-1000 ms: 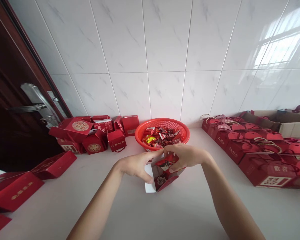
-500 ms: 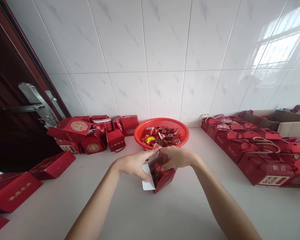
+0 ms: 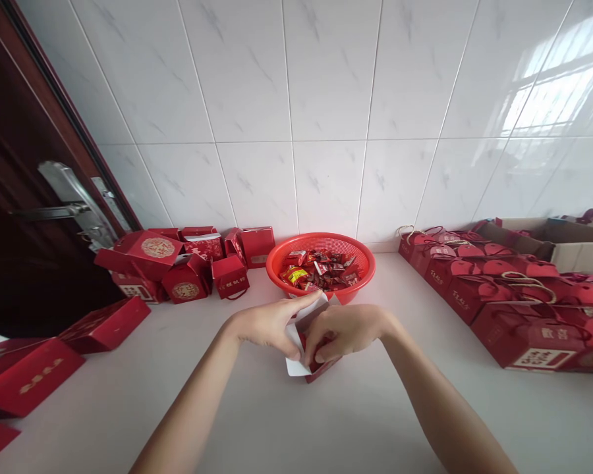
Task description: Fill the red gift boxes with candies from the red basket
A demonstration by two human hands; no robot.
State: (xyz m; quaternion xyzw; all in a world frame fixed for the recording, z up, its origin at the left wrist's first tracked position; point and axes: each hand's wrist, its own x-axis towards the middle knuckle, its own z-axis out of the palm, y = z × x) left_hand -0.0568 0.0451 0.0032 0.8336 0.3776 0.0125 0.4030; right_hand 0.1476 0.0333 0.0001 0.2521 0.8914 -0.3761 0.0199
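In the middle of the counter stands a small red gift box (image 3: 323, 371), its top open and its white-lined flaps raised. My left hand (image 3: 269, 328) grips the box's left side, thumb on the near flap and fingers along the far one. Down inside the opening reach the curled, closed fingers of my right hand (image 3: 350, 328). Some red wrapping shows around them, but what they pinch is hidden. Just behind the box is a red plastic basket (image 3: 321, 239) filled with wrapped candies (image 3: 321, 270).
Several closed red boxes (image 3: 474, 296) with cord handles stand in rows at right, beside an open cardboard carton (image 3: 580, 257). More red boxes (image 3: 143, 257) are piled at left near a dark door (image 3: 39, 263). A tiled wall (image 3: 326, 184) rises behind the counter (image 3: 277, 421).
My right hand has moved down and left into the box, its fingers curling closed. My left hand keeps its place on the box, whose right flap is now covered.
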